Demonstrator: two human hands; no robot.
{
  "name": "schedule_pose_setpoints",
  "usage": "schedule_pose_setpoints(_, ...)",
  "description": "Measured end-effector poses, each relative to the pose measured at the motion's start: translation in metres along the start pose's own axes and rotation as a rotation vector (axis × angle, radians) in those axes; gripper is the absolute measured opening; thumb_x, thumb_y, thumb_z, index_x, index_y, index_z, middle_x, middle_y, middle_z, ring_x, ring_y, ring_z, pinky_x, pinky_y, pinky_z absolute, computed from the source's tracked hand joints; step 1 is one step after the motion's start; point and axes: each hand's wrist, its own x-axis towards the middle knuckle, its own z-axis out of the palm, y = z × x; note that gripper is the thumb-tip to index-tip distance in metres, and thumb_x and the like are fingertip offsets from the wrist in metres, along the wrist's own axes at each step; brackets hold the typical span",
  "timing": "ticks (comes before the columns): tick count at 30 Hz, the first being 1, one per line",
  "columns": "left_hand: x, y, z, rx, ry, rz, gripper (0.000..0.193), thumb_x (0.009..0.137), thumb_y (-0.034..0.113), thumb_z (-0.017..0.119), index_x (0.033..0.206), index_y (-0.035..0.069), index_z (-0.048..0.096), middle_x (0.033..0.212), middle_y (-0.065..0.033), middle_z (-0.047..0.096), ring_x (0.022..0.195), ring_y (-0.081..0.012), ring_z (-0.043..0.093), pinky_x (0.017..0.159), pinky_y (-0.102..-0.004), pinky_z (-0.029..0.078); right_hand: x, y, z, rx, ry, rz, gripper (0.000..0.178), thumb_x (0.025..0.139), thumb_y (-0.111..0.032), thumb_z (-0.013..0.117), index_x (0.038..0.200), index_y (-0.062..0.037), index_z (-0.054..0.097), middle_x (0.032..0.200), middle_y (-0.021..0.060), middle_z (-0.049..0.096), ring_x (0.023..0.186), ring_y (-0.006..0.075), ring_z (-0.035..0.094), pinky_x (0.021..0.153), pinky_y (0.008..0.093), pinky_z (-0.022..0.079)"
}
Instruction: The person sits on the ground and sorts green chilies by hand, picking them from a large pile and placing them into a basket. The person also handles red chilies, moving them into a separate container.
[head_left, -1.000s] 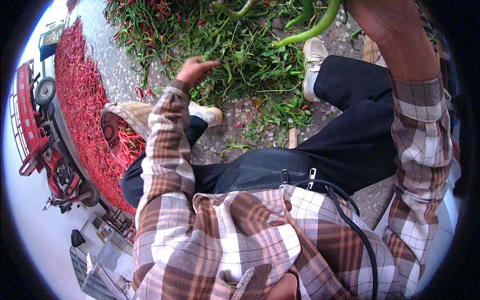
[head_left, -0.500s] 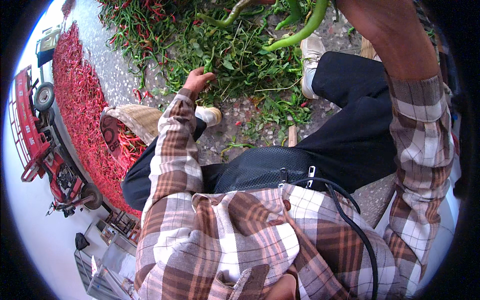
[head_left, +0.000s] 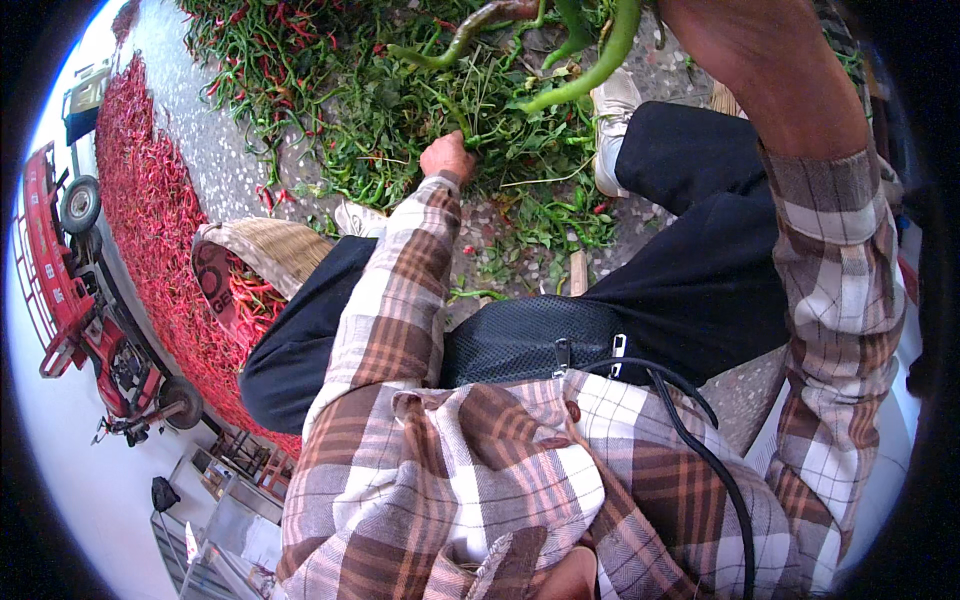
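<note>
My left hand [head_left: 448, 158] is closed around a slim green chili pepper [head_left: 464, 122], whose tip sticks out past the fingers. It is low over a heap of green chilies and leafy stalks [head_left: 400, 130] on the speckled floor. My right forearm [head_left: 770, 75] reaches up to the top edge, which cuts off most of that hand and hides its fingers. Beside its wrist several large green chili peppers [head_left: 605, 65] hang close to the camera, one of them a browning pepper [head_left: 465, 38]. They appear to be in the right hand's grip.
A tan woven sack [head_left: 275, 245] with red chilies inside lies by my left leg. Beyond it spreads a long bed of red chilies [head_left: 150, 190], with a red three-wheeled cargo vehicle [head_left: 75, 270] at far left. My shoe [head_left: 612, 130] borders the heap on the right.
My left hand has moved right along the heap, and a green chili still shows in its fingers. The right arm and the hanging peppers have barely shifted.
</note>
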Motion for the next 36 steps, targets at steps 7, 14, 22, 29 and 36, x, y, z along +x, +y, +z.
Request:
schedule_pose_setpoints(7, -0.008, -0.058, -0.083, -1.075, -0.164, 0.118, 0.032, 0.081, 0.024, 0.071, 0.1, 0.0, 0.066, 0.09, -0.0075, 0.067, 0.067, -0.014, 0.061, 0.06, -0.0262, 0.048, -0.002, -0.001, 0.0, 0.03, -0.004, 0.02, 0.014, 0.083, -0.015, 0.067, 0.083, -0.0015, 0.066, 0.072, 0.0044, 0.058, 0.058, 0.0119, 0.052, 0.054, 0.0271, 0.045)
schedule_pose_setpoints(14, -0.013, -0.104, -0.095, -1.182, -0.1, -0.152, 0.011, 0.078, 0.013, 0.066, 0.086, 0.005, 0.066, 0.075, -0.003, 0.068, 0.05, -0.0061, 0.05, 0.044, -0.0203, 0.035, -0.004, -0.004, 0.007, 0.038, -0.044, 0.038, 0.014, 0.083, -0.015, 0.067, 0.083, -0.0015, 0.065, 0.071, 0.0041, 0.058, 0.058, 0.0116, 0.052, 0.053, 0.027, 0.044)
schedule_pose_setpoints(22, 0.014, -0.058, -0.004, -0.576, 0.331, -0.582, 0.059, 0.063, 0.039, 0.081, 0.099, -0.006, 0.065, 0.1, -0.023, 0.066, 0.094, -0.0334, 0.064, 0.085, -0.0377, 0.047, 0.001, -0.005, 0.008, 0.033, -0.084, 0.07, 0.013, 0.083, -0.015, 0.066, 0.083, -0.0016, 0.065, 0.07, 0.0038, 0.057, 0.057, 0.0113, 0.051, 0.052, 0.0269, 0.043)
schedule_pose_setpoints(29, 0.056, -0.085, 0.013, -0.38, 0.077, -0.577, 0.067, 0.064, 0.051, 0.075, 0.099, -0.005, 0.066, 0.1, -0.0192, 0.067, 0.091, -0.0312, 0.065, 0.079, -0.0366, 0.05, 0.009, -0.007, 0.008, 0.026, -0.098, 0.093, 0.013, 0.083, -0.014, 0.066, 0.082, -0.0016, 0.064, 0.069, 0.0035, 0.057, 0.056, 0.0111, 0.051, 0.051, 0.0268, 0.042)
schedule_pose_setpoints(36, 0.017, -0.109, -0.016, -1.115, -0.165, -0.593, 0.023, 0.076, 0.032, 0.069, 0.074, 0.01, 0.063, 0.062, -0.0034, 0.058, 0.047, -0.0153, 0.051, 0.04, -0.0316, 0.038, 0.007, -0.006, 0.012, 0.038, -0.121, 0.087, 0.013, 0.083, -0.014, 0.066, 0.082, -0.0016, 0.064, 0.068, 0.0032, 0.056, 0.055, 0.0109, 0.05, 0.05, 0.0267, 0.041)
